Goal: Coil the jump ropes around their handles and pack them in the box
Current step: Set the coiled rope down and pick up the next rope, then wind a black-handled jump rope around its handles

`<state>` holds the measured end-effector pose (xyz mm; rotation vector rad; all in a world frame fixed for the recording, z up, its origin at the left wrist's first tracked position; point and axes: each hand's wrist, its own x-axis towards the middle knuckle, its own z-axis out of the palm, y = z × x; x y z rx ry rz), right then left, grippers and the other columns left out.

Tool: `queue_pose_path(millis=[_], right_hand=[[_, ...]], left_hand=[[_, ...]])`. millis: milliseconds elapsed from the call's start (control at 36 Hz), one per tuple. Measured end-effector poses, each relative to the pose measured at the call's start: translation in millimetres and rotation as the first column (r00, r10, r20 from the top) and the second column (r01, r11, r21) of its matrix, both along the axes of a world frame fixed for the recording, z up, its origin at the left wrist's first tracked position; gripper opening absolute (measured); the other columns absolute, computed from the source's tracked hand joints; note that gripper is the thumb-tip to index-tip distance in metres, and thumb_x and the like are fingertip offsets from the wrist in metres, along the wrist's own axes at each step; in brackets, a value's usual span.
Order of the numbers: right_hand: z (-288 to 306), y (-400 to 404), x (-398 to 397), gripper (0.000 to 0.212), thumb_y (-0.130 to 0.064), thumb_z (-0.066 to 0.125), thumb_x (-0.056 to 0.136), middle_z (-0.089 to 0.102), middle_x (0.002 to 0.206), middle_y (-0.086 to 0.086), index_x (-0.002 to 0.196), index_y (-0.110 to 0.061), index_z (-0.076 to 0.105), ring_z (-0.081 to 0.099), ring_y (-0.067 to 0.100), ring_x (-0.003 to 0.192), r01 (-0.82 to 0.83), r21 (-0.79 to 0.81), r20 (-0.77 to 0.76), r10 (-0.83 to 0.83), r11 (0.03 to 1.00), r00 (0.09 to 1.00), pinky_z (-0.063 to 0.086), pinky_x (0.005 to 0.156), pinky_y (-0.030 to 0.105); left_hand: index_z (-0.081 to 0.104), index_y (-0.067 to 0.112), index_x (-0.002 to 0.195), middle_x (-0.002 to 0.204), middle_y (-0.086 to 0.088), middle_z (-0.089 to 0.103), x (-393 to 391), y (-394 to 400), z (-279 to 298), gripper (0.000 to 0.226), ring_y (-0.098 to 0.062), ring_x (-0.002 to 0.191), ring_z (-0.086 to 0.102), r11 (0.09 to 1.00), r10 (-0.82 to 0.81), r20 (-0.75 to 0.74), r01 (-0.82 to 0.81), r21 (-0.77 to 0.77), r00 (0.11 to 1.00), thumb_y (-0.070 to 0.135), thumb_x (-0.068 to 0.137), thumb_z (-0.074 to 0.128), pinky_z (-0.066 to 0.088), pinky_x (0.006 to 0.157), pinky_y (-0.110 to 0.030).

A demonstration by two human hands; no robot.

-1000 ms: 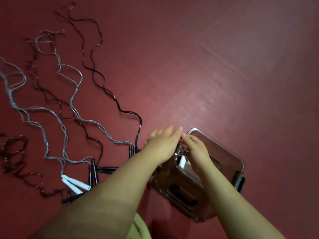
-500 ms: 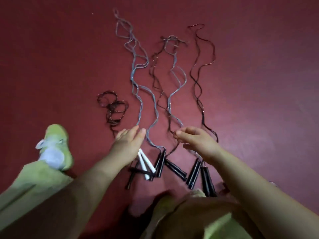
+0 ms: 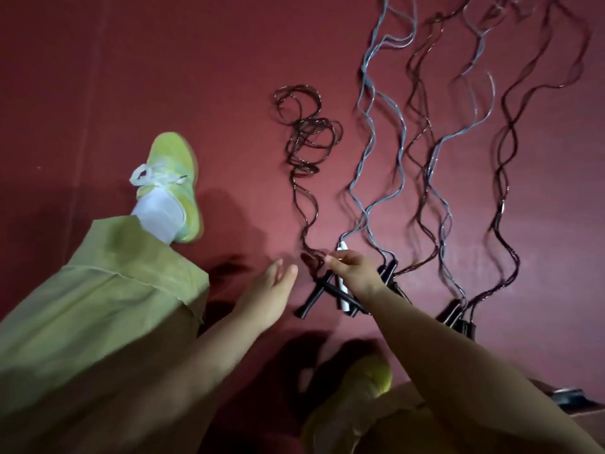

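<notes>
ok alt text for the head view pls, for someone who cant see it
Seen from above, a person's right hand reaches toward the dark jump rope near its black handles on a red floor, while the left hand hovers open beside it. More grey and dark ropes lie stretched out to the right; a green shoe sits at left.

Dark red floor with wavy jump ropes, black handles, and one yellow-green shoe.
</notes>
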<state>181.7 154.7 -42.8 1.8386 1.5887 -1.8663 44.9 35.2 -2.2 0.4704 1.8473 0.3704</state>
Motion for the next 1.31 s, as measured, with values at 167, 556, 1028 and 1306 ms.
queue_pose_path(millis=[167,556,1028,1306], right_hand=[[-46.2,1.9,-17.2,0.023,-0.011,0.069,0.088,0.067,0.089,0.003,0.109,-0.003,0.067,0.059,0.002,0.067,-0.008,0.054,0.114,0.001,0.999,0.993,0.042,0.056,0.003],[-30.9,-4.6,-34.1,0.019,-0.023,0.049,0.1,0.057,0.069,-0.003,0.086,-0.011,0.055,0.051,0.005,0.058,-0.388,0.046,0.156,0.377,0.92,0.913,0.036,0.051,0.007],[163.7,2.0,-19.1,0.034,-0.033,0.036,0.105,0.071,0.068,0.005,0.101,-0.003,0.051,0.067,0.016,0.058,0.217,-0.169,-0.334,-0.263,0.961,0.905,0.051,0.048,0.025],[243.4,-12.2,-22.8,0.039,-0.034,0.035,0.104,0.064,0.059,0.0,0.082,-0.009,0.055,0.065,0.014,0.053,0.436,-0.414,-0.385,-0.588,0.799,0.712,0.044,0.048,0.022]], left_hand=[[0.036,0.017,0.146,0.152,-0.001,0.037,6.7,-11.0,-24.3,0.054,-0.016,0.14,0.032,0.992,0.129,0.097,-0.128,-0.017,0.987,0.045,0.1,0.037,0.022,0.106,-0.02],[0.051,0.006,0.129,0.132,-0.012,0.055,-9.4,-5.5,-18.5,0.042,-0.02,0.125,0.046,0.974,0.215,0.053,-0.218,0.061,0.975,0.031,0.104,0.029,0.028,0.088,-0.019],[0.061,0.042,0.108,0.127,0.007,0.058,-2.9,12.4,98.0,0.078,-0.011,0.124,0.048,0.94,0.021,0.236,-0.1,0.327,0.972,0.092,0.054,0.035,0.031,0.11,-0.033],[0.053,0.019,0.117,0.118,0.001,0.062,22.9,-5.4,163.3,0.073,-0.003,0.108,0.059,0.827,-0.117,0.523,-0.208,0.522,0.844,0.043,0.052,0.074,0.044,0.091,-0.019]])
